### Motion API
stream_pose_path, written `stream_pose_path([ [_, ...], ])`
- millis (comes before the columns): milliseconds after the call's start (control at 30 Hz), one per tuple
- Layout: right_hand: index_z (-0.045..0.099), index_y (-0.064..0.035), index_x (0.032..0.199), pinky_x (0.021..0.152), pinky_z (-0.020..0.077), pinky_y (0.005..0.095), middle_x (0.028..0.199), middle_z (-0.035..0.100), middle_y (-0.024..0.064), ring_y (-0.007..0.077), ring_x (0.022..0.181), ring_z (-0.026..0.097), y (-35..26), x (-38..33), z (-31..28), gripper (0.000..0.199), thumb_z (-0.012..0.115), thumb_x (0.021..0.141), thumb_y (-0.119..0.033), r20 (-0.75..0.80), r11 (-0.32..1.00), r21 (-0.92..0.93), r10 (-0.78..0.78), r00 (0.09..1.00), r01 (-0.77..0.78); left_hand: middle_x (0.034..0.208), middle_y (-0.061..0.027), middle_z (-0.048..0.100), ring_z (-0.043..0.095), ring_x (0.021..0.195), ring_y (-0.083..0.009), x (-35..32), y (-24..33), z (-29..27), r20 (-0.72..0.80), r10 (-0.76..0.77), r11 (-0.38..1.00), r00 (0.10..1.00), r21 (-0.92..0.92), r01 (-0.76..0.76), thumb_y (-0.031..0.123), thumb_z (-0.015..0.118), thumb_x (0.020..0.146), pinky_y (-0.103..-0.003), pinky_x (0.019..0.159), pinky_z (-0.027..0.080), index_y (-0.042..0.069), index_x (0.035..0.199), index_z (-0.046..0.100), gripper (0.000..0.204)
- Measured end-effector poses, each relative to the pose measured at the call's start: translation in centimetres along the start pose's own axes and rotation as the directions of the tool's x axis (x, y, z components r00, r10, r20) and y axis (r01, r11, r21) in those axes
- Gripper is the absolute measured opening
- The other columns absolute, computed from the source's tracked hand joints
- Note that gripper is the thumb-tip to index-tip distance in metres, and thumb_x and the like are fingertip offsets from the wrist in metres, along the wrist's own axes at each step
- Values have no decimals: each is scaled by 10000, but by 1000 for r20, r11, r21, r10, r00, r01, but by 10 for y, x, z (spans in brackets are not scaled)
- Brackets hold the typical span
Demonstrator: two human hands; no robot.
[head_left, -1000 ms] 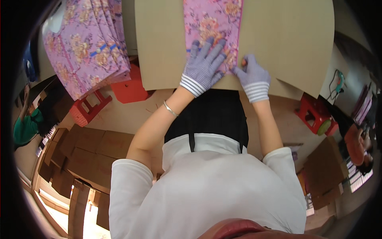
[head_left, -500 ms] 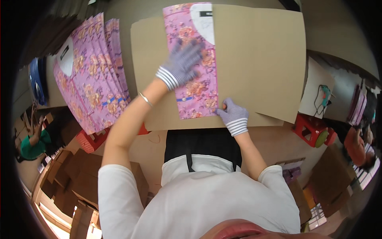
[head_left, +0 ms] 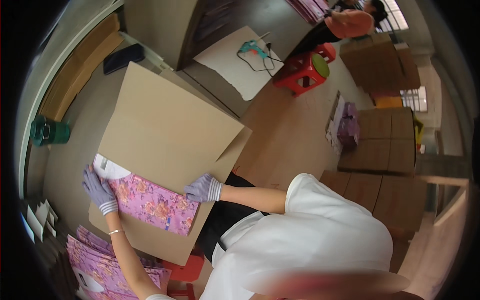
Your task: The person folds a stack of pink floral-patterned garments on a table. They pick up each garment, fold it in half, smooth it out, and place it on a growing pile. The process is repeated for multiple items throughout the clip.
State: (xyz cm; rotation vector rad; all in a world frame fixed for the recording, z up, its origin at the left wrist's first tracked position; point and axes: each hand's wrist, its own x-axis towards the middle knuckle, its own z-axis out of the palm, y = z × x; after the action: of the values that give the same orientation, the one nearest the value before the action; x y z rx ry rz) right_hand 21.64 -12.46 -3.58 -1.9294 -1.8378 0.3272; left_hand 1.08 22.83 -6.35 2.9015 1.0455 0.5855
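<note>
Swung sideways now, the cardboard sheet (head_left: 170, 135) bears the floral packet (head_left: 150, 202), both gloved grips flat: left (head_left: 98, 189), right (head_left: 202, 188); green cup (head_left: 48, 132) beyond.

Pink floral sheet (head_left: 150, 202): flat printed piece, pink-purple flower pattern, white rounded patch at its upper-left end. Lies flat in the lower left of the frame, long axis running diagonally from upper left to lower right. Gloved left hand (head_left: 99, 190) rests on its upper-left end, partly over the white patch; gloved right hand (head_left: 202, 189) presses at its upper-right edge.

Cardboard sheet (head_left: 170, 135): large plain brown panel, flat, centre-left of the frame, tilted diagonally. The floral sheet sits on its lower-left portion, its upper edge tucked under or against an overlapping cardboard layer; can't tell which.
</note>
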Motion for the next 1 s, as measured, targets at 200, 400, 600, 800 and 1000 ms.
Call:
stream_pose_path([
  [200,494,-133,702,404,395,397,512,498,49,254,426,519,-5,-2,6,234,601,834,-295,-86,998,-34,-51,995,48,1532,-112,342,276,1432,-300,-4,-5,-7,-11,28,999,1000,40,-28,319,312,998,-507,1151,182,52,1473,329,544],
  [400,506,-143,699,401,380,425,525,501,71,276,422,516,-9,0,7,333,611,822,-433,-13,1000,17,8,1000,-8,1507,-121,379,304,1416,-319,-5,-7,-10,-17,0,1000,1000,11,1,294,361,981,-517,1143,201,46,1455,354,535],
  [600,529,-152,742,453,418,428,613,542,73,280,525,561,0,0,-3,361,570,828,-500,180,1000,-3,-16,984,16,1505,-122,379,315,1409,-317,-2,-2,-10,-38,-5,1000,999,10,5,260,380,972,-519,1143,200,58,1452,362,521],
  [800,590,-167,769,478,448,438,651,561,70,270,568,583,11,-12,8,326,601,793,-492,92,998,-6,-54,994,55,1508,-113,379,307,1415,-303,3,14,-14,-80,24,1000,997,15,-23,274,383,973,-528,1147,180,68,1457,363,527],
  [1000,625,-164,660,456,454,390,588,569,76,268,506,580,-11,12,-6,251,700,729,-394,63,997,77,-37,997,32,1420,-127,480,445,1307,-294,29,-24,-20,-25,-187,980,982,64,188,189,555,866,-497,1116,262,115,1383,464,530],
])
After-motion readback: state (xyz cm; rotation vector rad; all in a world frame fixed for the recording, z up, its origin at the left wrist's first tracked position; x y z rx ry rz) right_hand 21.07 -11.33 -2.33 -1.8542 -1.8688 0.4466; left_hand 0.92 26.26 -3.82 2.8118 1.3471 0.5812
